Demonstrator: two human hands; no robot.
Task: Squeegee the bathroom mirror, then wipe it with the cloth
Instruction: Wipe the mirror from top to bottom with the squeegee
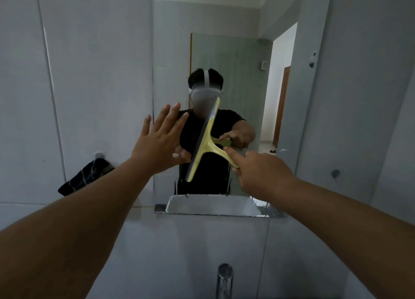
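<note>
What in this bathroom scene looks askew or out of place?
The yellow squeegee sits tilted on the mirror, blade running diagonally rather than level. The dark cloth hangs bunched from a wall hook. Nothing looks spilled or broken.

No readable text, label or number anywhere.

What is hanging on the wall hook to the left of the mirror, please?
A dark cloth with thin pale stripes hangs from the hook, left of the mirror. The left forearm covers its lower right corner, and the cloth hides most of the hook.
</note>
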